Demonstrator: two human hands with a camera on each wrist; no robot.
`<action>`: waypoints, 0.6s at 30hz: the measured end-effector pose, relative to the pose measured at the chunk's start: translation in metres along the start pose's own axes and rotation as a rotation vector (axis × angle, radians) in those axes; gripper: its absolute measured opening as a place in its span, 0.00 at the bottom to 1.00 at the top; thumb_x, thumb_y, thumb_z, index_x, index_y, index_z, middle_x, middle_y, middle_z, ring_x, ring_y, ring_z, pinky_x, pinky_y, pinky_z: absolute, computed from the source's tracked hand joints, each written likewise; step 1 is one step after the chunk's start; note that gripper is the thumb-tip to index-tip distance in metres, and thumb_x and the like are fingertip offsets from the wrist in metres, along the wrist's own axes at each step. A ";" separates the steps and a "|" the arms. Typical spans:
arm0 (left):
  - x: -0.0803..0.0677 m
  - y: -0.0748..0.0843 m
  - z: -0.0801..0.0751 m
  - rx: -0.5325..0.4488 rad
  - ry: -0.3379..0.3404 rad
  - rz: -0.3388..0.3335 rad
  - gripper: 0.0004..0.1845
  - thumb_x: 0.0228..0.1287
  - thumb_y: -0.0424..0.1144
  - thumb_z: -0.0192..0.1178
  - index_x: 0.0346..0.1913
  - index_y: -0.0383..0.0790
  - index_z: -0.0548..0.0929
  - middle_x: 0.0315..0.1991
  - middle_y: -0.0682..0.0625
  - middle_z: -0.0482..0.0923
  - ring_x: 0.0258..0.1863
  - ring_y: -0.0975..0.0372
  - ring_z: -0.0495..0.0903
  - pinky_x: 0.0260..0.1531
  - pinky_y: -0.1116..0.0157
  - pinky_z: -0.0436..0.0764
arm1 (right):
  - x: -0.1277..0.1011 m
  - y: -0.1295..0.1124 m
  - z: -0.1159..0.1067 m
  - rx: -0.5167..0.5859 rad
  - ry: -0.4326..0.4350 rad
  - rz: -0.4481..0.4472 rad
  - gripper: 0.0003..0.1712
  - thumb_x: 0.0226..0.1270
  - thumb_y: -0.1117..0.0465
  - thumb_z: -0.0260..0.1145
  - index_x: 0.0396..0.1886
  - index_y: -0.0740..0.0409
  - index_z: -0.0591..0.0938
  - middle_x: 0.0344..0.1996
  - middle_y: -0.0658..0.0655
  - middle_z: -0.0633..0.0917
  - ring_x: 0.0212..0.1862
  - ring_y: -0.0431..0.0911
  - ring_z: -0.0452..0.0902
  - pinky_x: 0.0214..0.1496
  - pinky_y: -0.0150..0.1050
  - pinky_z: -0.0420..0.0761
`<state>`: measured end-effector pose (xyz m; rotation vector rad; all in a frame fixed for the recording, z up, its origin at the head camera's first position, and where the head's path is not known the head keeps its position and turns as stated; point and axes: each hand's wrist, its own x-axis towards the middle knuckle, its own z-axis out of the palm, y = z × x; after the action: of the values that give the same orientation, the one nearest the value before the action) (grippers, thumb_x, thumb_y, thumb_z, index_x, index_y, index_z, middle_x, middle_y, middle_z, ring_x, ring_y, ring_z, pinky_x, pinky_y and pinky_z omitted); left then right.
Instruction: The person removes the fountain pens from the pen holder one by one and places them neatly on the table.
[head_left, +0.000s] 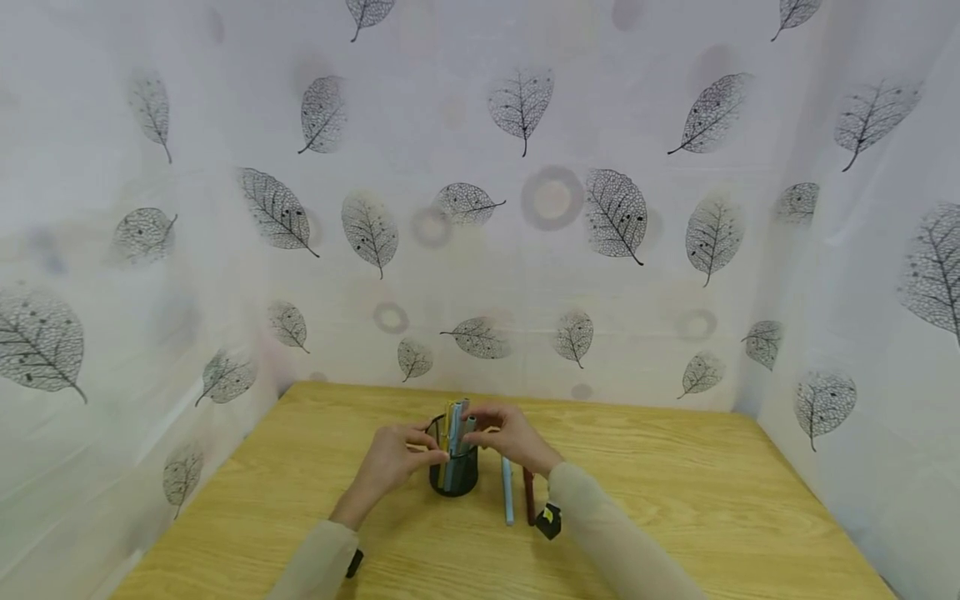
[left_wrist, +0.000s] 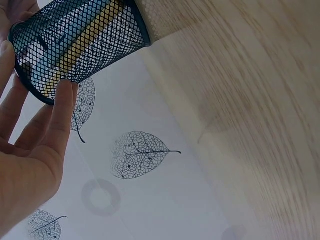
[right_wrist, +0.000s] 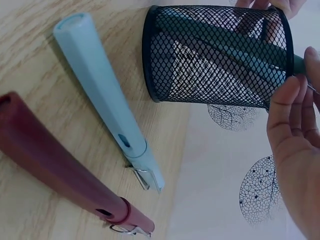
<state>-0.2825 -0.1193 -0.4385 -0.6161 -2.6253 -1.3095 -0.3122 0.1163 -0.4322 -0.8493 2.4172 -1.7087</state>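
Observation:
A black mesh pen holder [head_left: 454,481] stands upright on the table with several pens in it, among them a yellow pen [left_wrist: 82,42] and light blue ones. My left hand [head_left: 399,454] grips the holder's rim from the left, thumb and fingers on opposite sides of it. On the other side, my right hand [head_left: 513,435] pinches the upper end of a dark green pen [right_wrist: 235,40], whose lower part is inside the holder. To the right lie a light blue pen [right_wrist: 102,85] and a dark red pen [right_wrist: 60,162], side by side, both with metal clips.
The wooden table [head_left: 660,492] reaches back to a white curtain [head_left: 480,275] printed with grey leaves, which also hangs along both sides. A black wrist device [head_left: 549,521] sits under the right sleeve, close to the dark red pen.

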 end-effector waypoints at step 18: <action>0.000 0.002 0.000 -0.001 0.000 -0.037 0.07 0.52 0.49 0.74 0.25 0.52 0.88 0.61 0.36 0.77 0.38 0.54 0.89 0.33 0.67 0.85 | -0.002 -0.001 -0.009 0.144 0.158 0.018 0.16 0.72 0.60 0.63 0.52 0.65 0.75 0.52 0.68 0.83 0.49 0.54 0.82 0.47 0.43 0.83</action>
<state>-0.2815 -0.1180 -0.4374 -0.5706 -2.6477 -1.3214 -0.3133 0.1243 -0.4280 -0.6968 2.3509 -1.9845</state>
